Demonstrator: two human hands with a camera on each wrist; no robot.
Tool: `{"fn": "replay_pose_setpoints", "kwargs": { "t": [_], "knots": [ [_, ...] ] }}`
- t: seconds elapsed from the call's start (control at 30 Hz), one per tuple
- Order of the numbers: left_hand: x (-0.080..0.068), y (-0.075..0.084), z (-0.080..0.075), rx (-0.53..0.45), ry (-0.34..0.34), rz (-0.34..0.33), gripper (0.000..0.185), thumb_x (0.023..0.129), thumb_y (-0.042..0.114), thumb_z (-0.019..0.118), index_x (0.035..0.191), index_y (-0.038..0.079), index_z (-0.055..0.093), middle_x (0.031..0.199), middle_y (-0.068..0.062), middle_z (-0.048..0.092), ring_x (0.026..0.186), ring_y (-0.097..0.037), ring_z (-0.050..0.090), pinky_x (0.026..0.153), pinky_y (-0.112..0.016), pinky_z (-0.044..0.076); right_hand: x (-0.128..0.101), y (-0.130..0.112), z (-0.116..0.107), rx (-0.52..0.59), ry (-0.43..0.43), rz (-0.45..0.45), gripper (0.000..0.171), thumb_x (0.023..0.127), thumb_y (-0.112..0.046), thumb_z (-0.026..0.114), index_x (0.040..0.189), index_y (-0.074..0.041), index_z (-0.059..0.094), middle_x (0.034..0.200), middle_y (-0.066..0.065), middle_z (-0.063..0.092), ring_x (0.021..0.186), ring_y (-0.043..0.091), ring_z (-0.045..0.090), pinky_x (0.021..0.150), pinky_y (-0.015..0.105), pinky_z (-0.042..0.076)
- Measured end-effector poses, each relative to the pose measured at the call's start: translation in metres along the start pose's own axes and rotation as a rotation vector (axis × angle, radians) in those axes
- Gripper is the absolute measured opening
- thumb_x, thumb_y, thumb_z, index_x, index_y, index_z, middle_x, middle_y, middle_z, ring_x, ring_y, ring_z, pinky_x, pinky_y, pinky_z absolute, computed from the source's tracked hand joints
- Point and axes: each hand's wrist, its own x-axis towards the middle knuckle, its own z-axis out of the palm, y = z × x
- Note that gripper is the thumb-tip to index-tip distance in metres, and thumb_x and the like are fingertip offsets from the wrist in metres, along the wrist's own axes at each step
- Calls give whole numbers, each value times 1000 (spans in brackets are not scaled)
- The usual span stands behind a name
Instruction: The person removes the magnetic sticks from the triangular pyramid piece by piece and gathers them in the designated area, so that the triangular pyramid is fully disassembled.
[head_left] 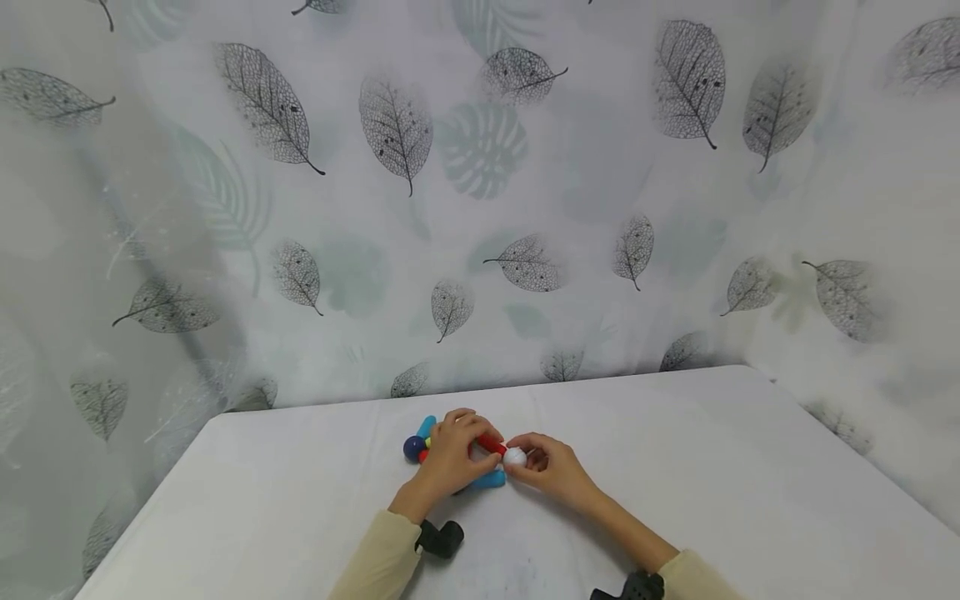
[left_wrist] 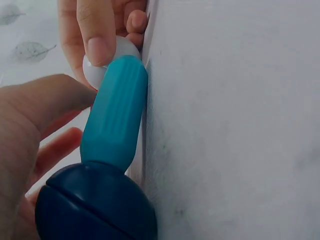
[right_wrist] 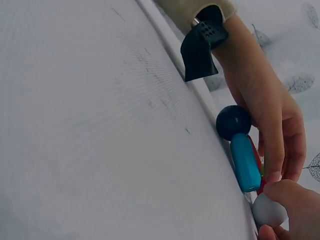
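A white ball (head_left: 515, 457) is pinched between the thumb and fingers of my right hand (head_left: 558, 473). My left hand (head_left: 448, 454) holds a red rod (head_left: 491, 444), whose end meets the white ball. Nearer to me, a blue rod (left_wrist: 115, 110) runs from a navy ball (left_wrist: 95, 205) toward the white ball; whether it joins the white ball, I cannot tell. Left of my left hand lie another navy ball (head_left: 413, 448), a second blue rod (head_left: 427, 427) and bits of red and yellow-green. My left hand hides much of the assembly.
The pieces lie on a white-covered table (head_left: 300, 500), which reaches back to a leaf-patterned curtain (head_left: 480, 208). Dark wrist mounts (head_left: 441, 540) are strapped by both sleeves. Bare cloth shows on both sides of the hands.
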Motion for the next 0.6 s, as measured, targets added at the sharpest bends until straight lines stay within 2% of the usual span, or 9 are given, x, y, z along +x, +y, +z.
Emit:
{"fn": "replay_pose_setpoints", "kwargs": {
  "t": [0.1, 0.23, 0.47, 0.6],
  "knots": [
    [-2, -3, 2, -23, -57, -32, 16, 87, 16, 72, 102, 16, 70, 110, -3, 67, 129, -34, 43, 95, -59, 32, -3, 0, 3, 17, -4, 23, 32, 86, -16, 76, 111, -1, 66, 83, 1, 58, 68, 2, 52, 64, 20, 49],
    [-3, -7, 3, -39, -97, -53, 19, 89, 14, 71, 107, 15, 70, 111, -4, 68, 130, -34, 44, 98, -60, 30, -4, -2, 6, 38, 12, 51, 32, 85, -16, 77, 109, 0, 65, 80, 1, 57, 67, 1, 51, 63, 19, 48],
    [2, -5, 2, 1, -124, -60, 19, 89, 15, 71, 108, 14, 72, 112, -5, 68, 132, -33, 42, 99, -63, 30, 0, -2, 5, 52, 24, 52, 30, 84, -14, 77, 107, 2, 65, 78, 2, 57, 67, 1, 51, 62, 18, 47],
    [5, -3, 4, 22, -114, -76, 18, 89, 15, 72, 106, 15, 72, 112, -6, 68, 131, -33, 42, 99, -62, 31, 1, -1, 3, 36, 24, 46, 29, 84, -14, 76, 106, 1, 65, 79, 2, 57, 67, 2, 51, 62, 18, 47]
  ]
}}
